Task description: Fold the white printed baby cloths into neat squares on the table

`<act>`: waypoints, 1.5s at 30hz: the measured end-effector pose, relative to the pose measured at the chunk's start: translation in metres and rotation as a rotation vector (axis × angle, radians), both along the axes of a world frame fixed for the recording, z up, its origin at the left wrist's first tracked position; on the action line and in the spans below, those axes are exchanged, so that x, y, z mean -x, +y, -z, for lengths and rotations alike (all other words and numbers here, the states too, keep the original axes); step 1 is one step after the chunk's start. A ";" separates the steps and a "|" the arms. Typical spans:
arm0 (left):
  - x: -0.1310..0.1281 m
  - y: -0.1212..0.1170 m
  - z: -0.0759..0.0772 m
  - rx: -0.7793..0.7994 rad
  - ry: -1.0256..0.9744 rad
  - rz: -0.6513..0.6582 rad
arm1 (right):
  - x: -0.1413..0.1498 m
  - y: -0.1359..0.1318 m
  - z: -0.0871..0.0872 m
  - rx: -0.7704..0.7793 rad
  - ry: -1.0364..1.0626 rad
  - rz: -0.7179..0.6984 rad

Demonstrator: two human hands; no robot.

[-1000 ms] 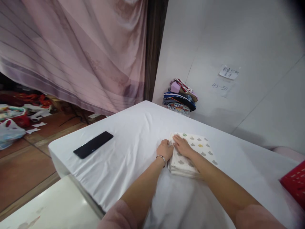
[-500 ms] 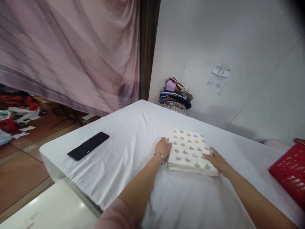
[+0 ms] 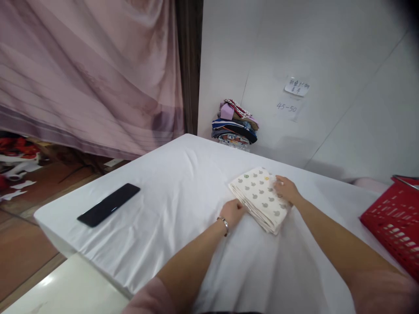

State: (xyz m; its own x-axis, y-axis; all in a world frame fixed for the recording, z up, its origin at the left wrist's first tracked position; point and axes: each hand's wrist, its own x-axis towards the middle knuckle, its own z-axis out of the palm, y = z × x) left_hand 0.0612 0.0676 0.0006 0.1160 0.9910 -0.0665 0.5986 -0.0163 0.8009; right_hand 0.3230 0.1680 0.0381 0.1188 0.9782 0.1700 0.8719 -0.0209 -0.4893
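A folded white cloth (image 3: 261, 195) printed with grey shapes and a few green and yellow ones lies in several layers on the white-covered table, turned at an angle. Its layered folded edge faces my left hand (image 3: 233, 213), whose curled fingertips grip that near-left side. A bracelet circles the left wrist. At the opposite, right side, my right hand (image 3: 285, 190) has its fingers closed on the cloth's edge, slightly blurred by motion. The undersides of the cloth and some fingertips are hidden.
A black phone (image 3: 109, 204) lies on the table's left part. Folded clothes (image 3: 235, 124) are stacked at the far edge by the wall. On the right stands a red basket (image 3: 394, 220). A pale glossy surface (image 3: 65, 288) adjoins the table at lower left.
The folded cloth has turned clockwise between my hands. My right hand has moved farther up its right side, and my left hand nearer its lower-left edge. The view has shifted slightly.
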 end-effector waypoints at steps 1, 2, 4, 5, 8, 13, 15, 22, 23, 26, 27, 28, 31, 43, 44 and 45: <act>0.007 0.006 0.000 -0.031 0.003 -0.048 | 0.009 -0.011 0.003 -0.006 0.016 -0.030; 0.015 0.012 0.000 -0.064 0.008 -0.098 | 0.017 -0.024 0.007 -0.017 0.033 -0.066; 0.030 0.024 0.000 -0.109 0.007 -0.183 | 0.028 -0.056 0.012 -0.048 0.055 -0.163; 0.036 0.030 0.000 -0.119 0.003 -0.215 | 0.031 -0.072 0.014 -0.062 0.055 -0.217; 0.045 0.047 -0.001 -0.134 0.041 -0.245 | 0.032 -0.117 0.019 -0.099 -0.029 -0.383; 0.038 0.070 -0.004 -0.238 0.270 0.016 | 0.024 -0.147 0.033 -0.154 -0.323 -0.632; 0.032 0.079 -0.006 -0.228 0.358 0.097 | 0.025 -0.145 0.038 -0.219 -0.386 -0.652; 0.031 0.067 -0.016 -0.190 0.418 0.125 | 0.021 -0.145 0.035 -0.358 -0.398 -0.707; 0.034 0.055 -0.016 -0.204 0.427 0.134 | 0.015 -0.150 0.033 -0.363 -0.391 -0.726; 0.040 0.000 -0.013 -0.329 0.489 0.195 | -0.010 -0.170 0.029 -0.371 -0.396 -0.756; 0.042 -0.021 -0.012 -0.379 0.508 0.227 | -0.018 -0.178 0.029 -0.365 -0.406 -0.757; 0.044 -0.042 -0.011 -0.418 0.515 0.260 | -0.025 -0.187 0.029 -0.354 -0.417 -0.752; 0.051 -0.090 -0.010 -0.463 0.481 0.333 | -0.033 -0.210 0.029 -0.279 -0.439 -0.707; 0.034 -0.096 -0.033 -0.009 0.075 -0.017 | -0.022 -0.224 0.027 -0.096 0.363 -0.006; 0.029 -0.092 -0.033 0.031 0.102 -0.026 | -0.024 -0.220 0.028 -0.059 0.449 0.058; 0.025 -0.087 -0.033 0.063 0.129 -0.033 | -0.025 -0.215 0.030 -0.019 0.517 0.094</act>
State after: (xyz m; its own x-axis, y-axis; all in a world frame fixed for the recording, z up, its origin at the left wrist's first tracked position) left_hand 0.0364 -0.0195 0.0333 0.0702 0.9876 -0.1406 0.6962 0.0525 0.7159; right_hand 0.3478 -0.0475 0.0086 0.2792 0.9566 0.0839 0.5115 -0.0742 -0.8561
